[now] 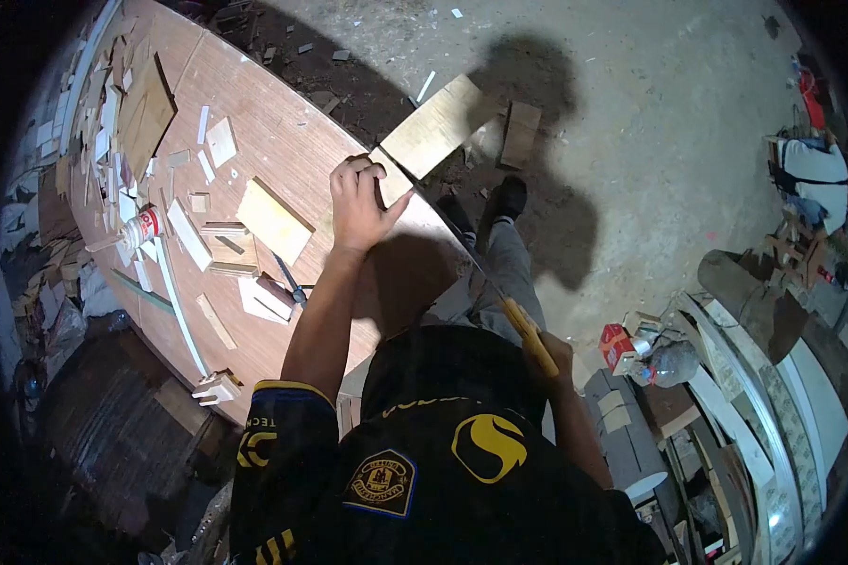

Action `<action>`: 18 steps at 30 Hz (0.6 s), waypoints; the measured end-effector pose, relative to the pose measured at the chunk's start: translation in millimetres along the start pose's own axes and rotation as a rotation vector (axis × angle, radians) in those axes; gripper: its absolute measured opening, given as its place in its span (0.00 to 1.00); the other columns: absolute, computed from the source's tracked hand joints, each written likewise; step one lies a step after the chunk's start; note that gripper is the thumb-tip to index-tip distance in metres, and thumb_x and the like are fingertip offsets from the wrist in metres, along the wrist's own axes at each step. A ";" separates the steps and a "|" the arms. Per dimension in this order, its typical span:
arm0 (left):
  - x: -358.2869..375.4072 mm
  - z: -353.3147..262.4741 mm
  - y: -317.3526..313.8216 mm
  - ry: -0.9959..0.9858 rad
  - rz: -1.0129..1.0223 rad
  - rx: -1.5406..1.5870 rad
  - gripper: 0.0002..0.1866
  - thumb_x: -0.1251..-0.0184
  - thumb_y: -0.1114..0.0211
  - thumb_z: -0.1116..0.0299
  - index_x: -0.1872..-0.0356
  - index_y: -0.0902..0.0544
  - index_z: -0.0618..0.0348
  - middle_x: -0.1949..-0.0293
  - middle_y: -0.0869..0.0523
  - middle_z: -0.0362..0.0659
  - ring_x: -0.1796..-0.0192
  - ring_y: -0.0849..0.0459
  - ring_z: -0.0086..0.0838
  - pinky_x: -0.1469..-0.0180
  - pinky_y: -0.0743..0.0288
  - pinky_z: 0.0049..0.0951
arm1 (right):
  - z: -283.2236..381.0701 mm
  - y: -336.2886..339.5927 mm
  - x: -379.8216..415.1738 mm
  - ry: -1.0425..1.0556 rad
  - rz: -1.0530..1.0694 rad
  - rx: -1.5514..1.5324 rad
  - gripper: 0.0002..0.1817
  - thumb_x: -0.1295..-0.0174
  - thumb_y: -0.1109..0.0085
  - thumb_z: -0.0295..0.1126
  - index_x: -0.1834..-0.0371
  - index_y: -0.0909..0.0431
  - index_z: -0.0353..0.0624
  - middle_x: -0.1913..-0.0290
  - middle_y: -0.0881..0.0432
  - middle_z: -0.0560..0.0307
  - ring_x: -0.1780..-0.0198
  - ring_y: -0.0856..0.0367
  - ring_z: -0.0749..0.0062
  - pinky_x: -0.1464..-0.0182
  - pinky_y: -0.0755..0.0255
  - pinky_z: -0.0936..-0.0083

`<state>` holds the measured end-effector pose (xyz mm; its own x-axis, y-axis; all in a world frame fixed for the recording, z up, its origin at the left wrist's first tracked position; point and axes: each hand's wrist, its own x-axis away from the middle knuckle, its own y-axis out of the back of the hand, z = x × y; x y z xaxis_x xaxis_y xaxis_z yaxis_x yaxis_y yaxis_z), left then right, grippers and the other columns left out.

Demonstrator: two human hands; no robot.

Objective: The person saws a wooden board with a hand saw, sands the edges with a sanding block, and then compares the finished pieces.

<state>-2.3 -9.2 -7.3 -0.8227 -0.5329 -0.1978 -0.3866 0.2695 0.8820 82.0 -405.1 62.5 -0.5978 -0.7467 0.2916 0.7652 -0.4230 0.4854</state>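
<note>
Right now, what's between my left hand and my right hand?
The saw blade, running from the yellow handle in your right hand toward the board near your left hand, in the head view.

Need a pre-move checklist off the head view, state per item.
1. Left hand bearing on the wooden board: ok, on its tabletop end.
2. Right hand on the handsaw handle: ok, wrapped around it.
3. Left thumb well away from the blade: not ok, looks close to its far end.
4. Board's outer end supported: not ok, juts past the table edge, no support seen.
5. Blade square to the board face: cannot tell from above.
</note>
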 end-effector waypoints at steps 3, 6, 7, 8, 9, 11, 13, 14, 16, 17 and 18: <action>1.8 0.4 0.0 -0.016 -0.011 0.001 0.28 0.47 0.21 0.55 0.55 0.27 0.58 0.49 0.26 0.52 0.41 0.31 0.50 0.37 0.37 0.50 | -13.5 14.0 34.5 -0.088 0.035 0.148 0.09 0.39 0.36 0.33 0.72 0.24 0.42 0.76 0.23 0.48 0.74 0.19 0.49 0.71 0.28 0.60; 1.1 1.1 -1.3 -0.029 -0.022 0.009 0.28 0.47 0.21 0.55 0.55 0.27 0.58 0.49 0.26 0.53 0.41 0.31 0.50 0.37 0.37 0.50 | -2.9 28.5 40.0 -0.014 0.042 0.187 0.10 0.39 0.36 0.35 0.71 0.24 0.42 0.76 0.23 0.47 0.74 0.19 0.48 0.71 0.28 0.60; 0.4 1.8 -0.5 -0.045 -0.034 0.015 0.28 0.47 0.21 0.55 0.55 0.27 0.58 0.49 0.26 0.53 0.41 0.31 0.50 0.37 0.37 0.50 | -0.8 35.1 45.0 -0.014 0.040 0.187 0.10 0.39 0.36 0.35 0.71 0.24 0.42 0.76 0.23 0.47 0.74 0.19 0.48 0.71 0.28 0.60; -2.7 3.1 -0.7 -0.050 -0.041 0.011 0.28 0.47 0.21 0.55 0.55 0.27 0.58 0.49 0.26 0.53 0.41 0.31 0.50 0.37 0.37 0.50 | -2.0 43.0 49.1 -0.065 0.059 0.224 0.10 0.42 0.34 0.34 0.69 0.23 0.40 0.74 0.22 0.47 0.72 0.18 0.48 0.70 0.27 0.59; -2.5 2.6 -0.6 -0.041 -0.042 0.008 0.27 0.47 0.21 0.55 0.55 0.26 0.58 0.49 0.26 0.53 0.41 0.31 0.50 0.37 0.37 0.50 | -1.2 50.3 50.9 -0.121 0.084 0.261 0.12 0.44 0.32 0.34 0.66 0.22 0.39 0.71 0.21 0.47 0.69 0.18 0.49 0.68 0.26 0.59; 3.2 1.3 -0.3 -0.029 -0.029 0.013 0.27 0.47 0.21 0.56 0.55 0.26 0.58 0.49 0.27 0.53 0.41 0.31 0.50 0.37 0.37 0.50 | 1.2 62.1 53.4 -0.109 0.007 0.249 0.09 0.43 0.33 0.32 0.68 0.22 0.39 0.72 0.21 0.47 0.71 0.18 0.48 0.70 0.27 0.61; 2.5 3.0 -3.0 -0.018 -0.072 -0.021 0.27 0.48 0.21 0.56 0.55 0.26 0.58 0.49 0.26 0.53 0.42 0.30 0.50 0.38 0.37 0.50 | 9.4 71.6 44.5 -0.012 -0.195 0.247 0.08 0.38 0.36 0.28 0.72 0.23 0.38 0.77 0.23 0.50 0.78 0.21 0.57 0.74 0.30 0.67; 2.4 3.7 -4.0 -0.021 -0.078 -0.016 0.27 0.48 0.21 0.56 0.55 0.26 0.58 0.49 0.26 0.53 0.42 0.30 0.50 0.38 0.37 0.50 | 8.9 74.0 43.9 -0.010 -0.200 0.253 0.08 0.38 0.36 0.28 0.72 0.23 0.38 0.77 0.23 0.50 0.78 0.21 0.57 0.74 0.30 0.67; 4.1 4.5 -1.8 0.004 -0.119 -0.054 0.28 0.49 0.20 0.55 0.55 0.25 0.58 0.50 0.26 0.53 0.43 0.30 0.49 0.39 0.37 0.50 | 2.6 75.4 45.0 -0.203 -0.411 0.097 0.10 0.35 0.36 0.29 0.73 0.24 0.37 0.78 0.24 0.57 0.78 0.24 0.71 0.74 0.32 0.72; 5.1 4.5 0.3 0.009 -0.112 -0.055 0.28 0.48 0.20 0.55 0.55 0.25 0.59 0.50 0.26 0.53 0.43 0.30 0.49 0.39 0.37 0.50 | -3.7 76.1 45.5 -0.349 -0.460 -0.201 0.12 0.32 0.38 0.31 0.72 0.24 0.37 0.77 0.24 0.63 0.75 0.28 0.80 0.73 0.34 0.76; 5.6 4.6 1.5 0.005 -0.116 -0.047 0.28 0.48 0.20 0.55 0.55 0.25 0.59 0.50 0.26 0.53 0.43 0.30 0.49 0.39 0.37 0.50 | -9.0 78.3 47.7 -0.348 -0.469 -0.195 0.12 0.32 0.38 0.31 0.72 0.24 0.37 0.77 0.24 0.63 0.75 0.28 0.80 0.73 0.34 0.76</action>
<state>-9.4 -8.1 -9.0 -0.7717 -0.5620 -0.2978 -0.4589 0.1678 0.8725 115.6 -478.4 107.0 -0.8990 -0.2614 0.3513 0.4121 -0.7765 0.4767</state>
